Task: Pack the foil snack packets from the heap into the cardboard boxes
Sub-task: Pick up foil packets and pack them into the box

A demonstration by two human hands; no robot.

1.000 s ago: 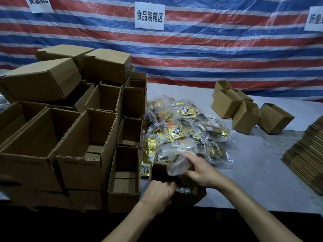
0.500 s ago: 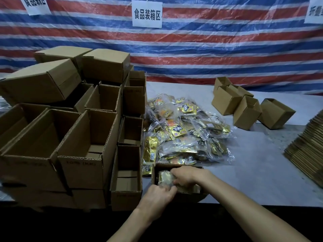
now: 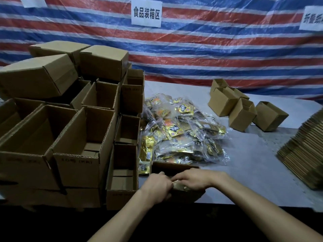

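While both hands are kept low at the near edge of the counter [image 3: 253, 172], a small open box [image 3: 174, 165] is covered by them. The left hand [image 3: 157, 186] and right hand [image 3: 194, 179] meet over a gold packet [image 3: 179, 185] inside it, and the fingers [image 3: 180, 176] are curled on that packet. The heap of foil packets [image 3: 180, 133] is piled just behind the box. Many empty boxes [image 3: 83, 137] are stacked at the left.
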